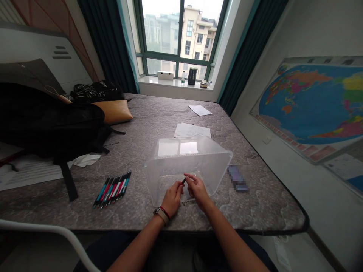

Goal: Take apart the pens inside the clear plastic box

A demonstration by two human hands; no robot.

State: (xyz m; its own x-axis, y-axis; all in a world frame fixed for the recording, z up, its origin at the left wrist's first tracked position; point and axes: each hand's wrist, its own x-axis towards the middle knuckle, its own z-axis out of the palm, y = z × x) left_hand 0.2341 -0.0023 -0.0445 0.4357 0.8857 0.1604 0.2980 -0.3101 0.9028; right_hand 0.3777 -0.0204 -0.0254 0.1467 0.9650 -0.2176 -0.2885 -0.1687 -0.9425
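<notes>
Both of my hands meet in front of a clear plastic box (195,158) that stands on the grey quilted mattress (147,124). My left hand (172,198), with a watch and red band at the wrist, and my right hand (197,190) are closed in a pinch on a small dark pen (184,181) with a red tip, held between them just at the box's near wall. A row of several pens (113,187) in teal, red and black lies to the left of my hands.
A black backpack (48,124) and a tan cushion (113,111) lie at the left, with papers (28,172) beneath. More sheets (193,130) lie behind the box. A small blurred object (237,178) rests to the right. A world map (317,102) hangs on the right wall.
</notes>
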